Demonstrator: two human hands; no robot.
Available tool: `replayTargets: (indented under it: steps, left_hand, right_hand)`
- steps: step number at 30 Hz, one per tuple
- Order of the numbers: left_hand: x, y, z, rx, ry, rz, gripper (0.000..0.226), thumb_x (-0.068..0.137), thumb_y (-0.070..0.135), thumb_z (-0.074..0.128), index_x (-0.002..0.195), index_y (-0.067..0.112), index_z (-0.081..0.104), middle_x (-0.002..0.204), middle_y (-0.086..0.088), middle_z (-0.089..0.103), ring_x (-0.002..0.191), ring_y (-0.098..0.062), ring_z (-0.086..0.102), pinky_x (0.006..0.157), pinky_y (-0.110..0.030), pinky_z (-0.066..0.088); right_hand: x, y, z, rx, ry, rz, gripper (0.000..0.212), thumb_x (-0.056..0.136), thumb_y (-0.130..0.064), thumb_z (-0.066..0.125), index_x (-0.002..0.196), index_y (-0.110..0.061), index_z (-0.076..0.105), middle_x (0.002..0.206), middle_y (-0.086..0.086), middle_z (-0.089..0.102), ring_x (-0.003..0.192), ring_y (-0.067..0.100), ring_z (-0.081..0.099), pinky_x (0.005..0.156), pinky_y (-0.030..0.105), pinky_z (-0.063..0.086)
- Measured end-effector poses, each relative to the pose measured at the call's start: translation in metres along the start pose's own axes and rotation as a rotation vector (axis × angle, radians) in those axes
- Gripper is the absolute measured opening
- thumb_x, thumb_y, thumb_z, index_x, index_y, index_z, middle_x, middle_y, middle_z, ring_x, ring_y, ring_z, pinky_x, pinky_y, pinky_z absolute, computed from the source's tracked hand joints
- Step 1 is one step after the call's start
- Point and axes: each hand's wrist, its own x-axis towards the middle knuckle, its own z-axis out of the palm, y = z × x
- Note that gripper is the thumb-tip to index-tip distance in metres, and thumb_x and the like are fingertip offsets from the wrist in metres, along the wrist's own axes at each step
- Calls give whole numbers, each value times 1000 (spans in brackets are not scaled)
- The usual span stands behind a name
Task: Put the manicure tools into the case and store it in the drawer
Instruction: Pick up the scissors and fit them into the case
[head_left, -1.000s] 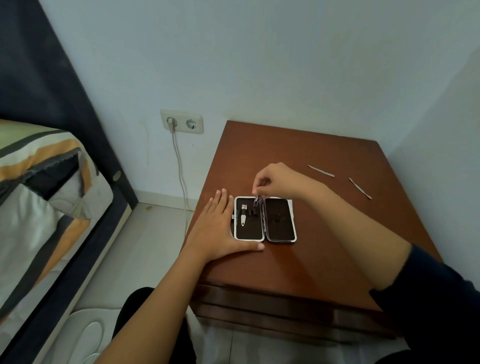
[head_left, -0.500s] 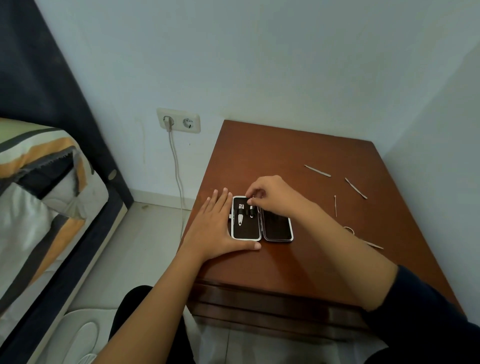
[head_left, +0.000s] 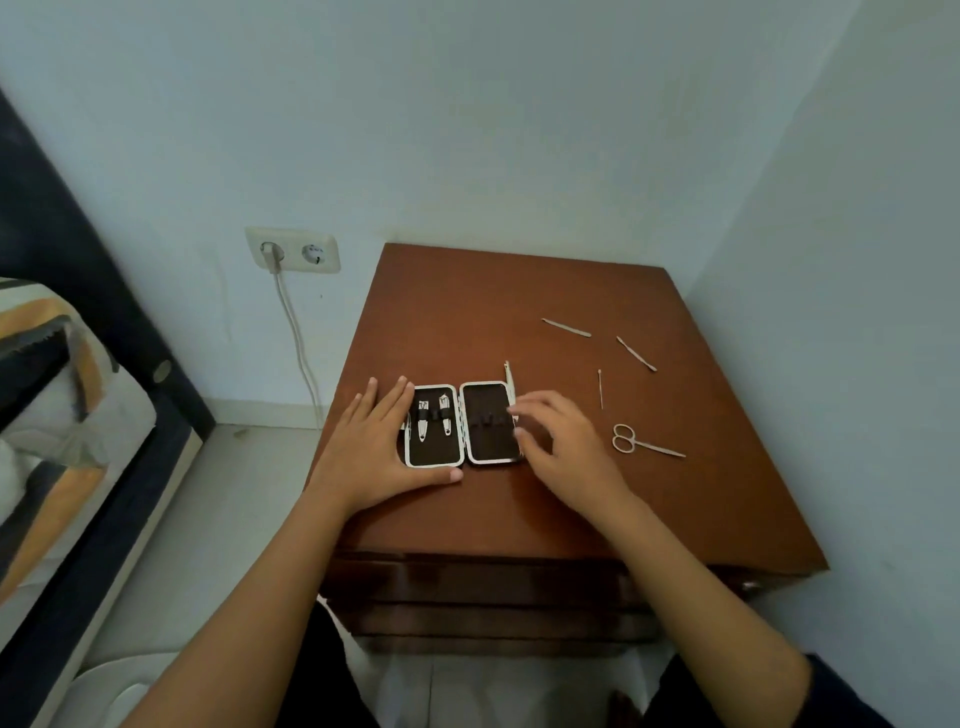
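Note:
The open manicure case (head_left: 462, 425) lies flat on the brown nightstand (head_left: 467, 312). Two nail clippers (head_left: 434, 415) sit under the strap in its left half; the right half is bare. My left hand (head_left: 374, 447) rests flat against the case's left edge, thumb along its front. My right hand (head_left: 561, 447) hovers at the case's right edge, fingers spread, holding nothing. A thin tool (head_left: 509, 378) lies just beyond its fingertips. Small scissors (head_left: 644, 441), a thin pick (head_left: 600, 388) and two flat metal tools (head_left: 566, 327) (head_left: 636, 353) lie loose to the right.
Closed drawers (head_left: 483, 587) front the nightstand below its near edge. Walls stand close behind and to the right. A wall socket (head_left: 293, 250) with a plugged cable is at the left, and a bed with striped bedding (head_left: 47, 405) fills the far left.
My right hand left the second clipper in the case's left half and moved right, to the case's right edge. The view shifted, bringing scissors and more tools into sight.

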Motion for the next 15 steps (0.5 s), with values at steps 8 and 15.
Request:
replayTargets:
  steps: [8,15]
  left_hand:
    - [-2,3,-3,-9,-2,-22,131,43,96,39,149,23,11,157,8,12,145,-18,-1,118,-37,3]
    - [-5,5,-4,-24,6,-32,130,45,94,40,149,23,13,157,8,13,145,-17,0,118,-37,4]
  right_hand:
    - [-41,59,-51,-228,151,429,27,84,-27,61,109,-17,65,109,6,60,105,28,50,90,38,43]
    - [-43,55,-44,-49,163,303,12,83,-18,65,83,-7,70,96,6,64,93,21,59,86,27,43]
